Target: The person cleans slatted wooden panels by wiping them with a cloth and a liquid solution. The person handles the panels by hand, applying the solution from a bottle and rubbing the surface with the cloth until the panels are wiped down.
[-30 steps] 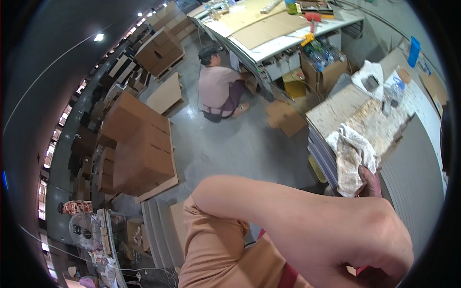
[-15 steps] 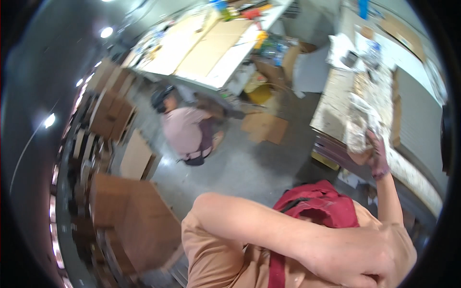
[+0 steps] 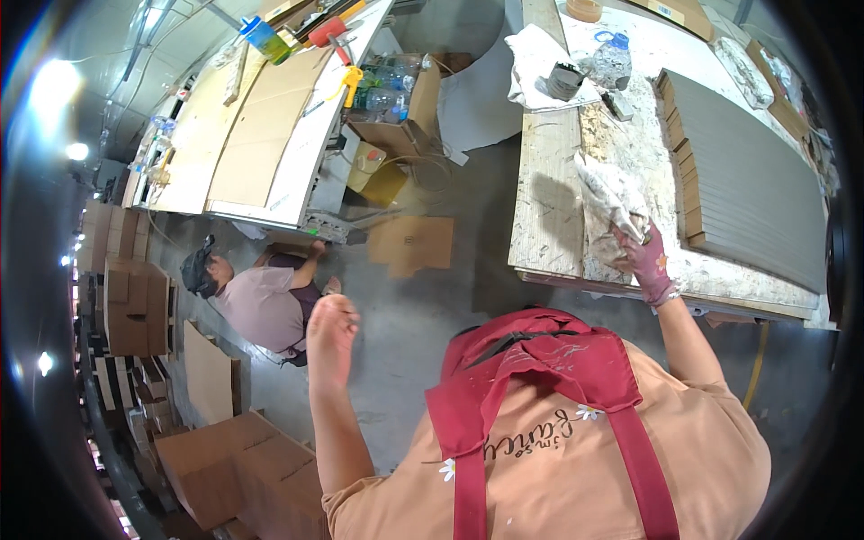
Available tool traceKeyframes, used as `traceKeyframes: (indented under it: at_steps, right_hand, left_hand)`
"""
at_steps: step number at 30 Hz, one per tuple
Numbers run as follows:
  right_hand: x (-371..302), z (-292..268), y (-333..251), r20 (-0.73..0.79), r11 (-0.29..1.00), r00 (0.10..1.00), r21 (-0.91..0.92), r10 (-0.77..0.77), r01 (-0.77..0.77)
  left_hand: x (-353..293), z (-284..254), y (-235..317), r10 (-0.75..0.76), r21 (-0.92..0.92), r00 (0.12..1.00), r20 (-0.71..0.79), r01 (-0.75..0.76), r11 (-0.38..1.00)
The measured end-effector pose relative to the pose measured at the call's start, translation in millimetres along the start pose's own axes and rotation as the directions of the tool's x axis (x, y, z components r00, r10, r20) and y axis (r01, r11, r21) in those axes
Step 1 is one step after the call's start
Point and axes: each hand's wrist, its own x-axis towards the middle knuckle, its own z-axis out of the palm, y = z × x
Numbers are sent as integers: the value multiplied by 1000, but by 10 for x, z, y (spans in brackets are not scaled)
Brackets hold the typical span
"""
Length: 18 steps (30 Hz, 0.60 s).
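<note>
My right hand, in a dirty pink glove with the fingertips partly hidden, grips a crumpled white rag on the stained worktable at right. Next to it on the tabletop lies a stack of long grey boards with brown edges. My left hand is bare and raised over the floor at the left of my body. Its fingers are curled in, and nothing shows in them.
A dark tin and a clear plastic jug stand farther back on the worktable. Left of centre, a co-worker crouches beside another table. Flattened cardboard lies on the floor, and large cartons stand at lower left.
My left arm has swung from across my chest out to the left. My right hand still holds the rag at the worktable. The whole view has turned and become sharper.
</note>
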Motion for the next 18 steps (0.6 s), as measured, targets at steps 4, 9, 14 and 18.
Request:
traceKeyframes:
  at_steps: [4, 9, 14, 18]
  right_hand:
    - [-63, 14, 428, -159, 993, 987, -115, -22, 3]
    - [-88, 276, 101, -304, 996, 949, -3, 84, -89]
    - [-38, 333, 155, -521, 996, 851, -91, -61, 16]
    - [11, 462, 168, -742, 993, 664, 120, 89, 1]
  left_hand:
    - [845, -177, -3, -80, -239, 982, -172, 38, 970]
    - [1968, 338, 276, -100, -8, 993, 60, 101, 995]
    - [3075, 1085, 451, -40, 244, 919, 393, -62, 968]
    - [3665, 1770, 486, -65, 373, 819, 570, -188, 909]
